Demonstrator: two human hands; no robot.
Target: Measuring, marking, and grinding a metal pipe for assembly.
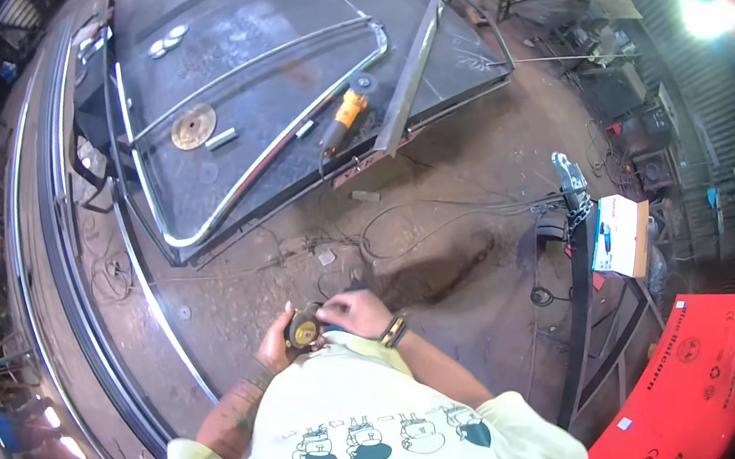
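Observation:
Just ahead of my body, my left hand [273,343] is closed around a round yellow-and-black tape measure [304,331]. My right hand [356,313], with a dark band at the wrist, is beside the tape measure on its right. Its fingers are curled in toward the tape measure's side. Whatever they pinch, if anything, is too small to make out. Both hands are close to the front of my pale shirt, above the brown floor.
A dark metal table [254,188] stands ahead, bearing a bent metal frame [273,152], an orange angle grinder [344,121], a round disc [193,126] and a slanted metal bar [420,56]. Long rails [72,263] run along the left. Cables [420,214], a box [619,237] and a red sheet [689,383] lie right.

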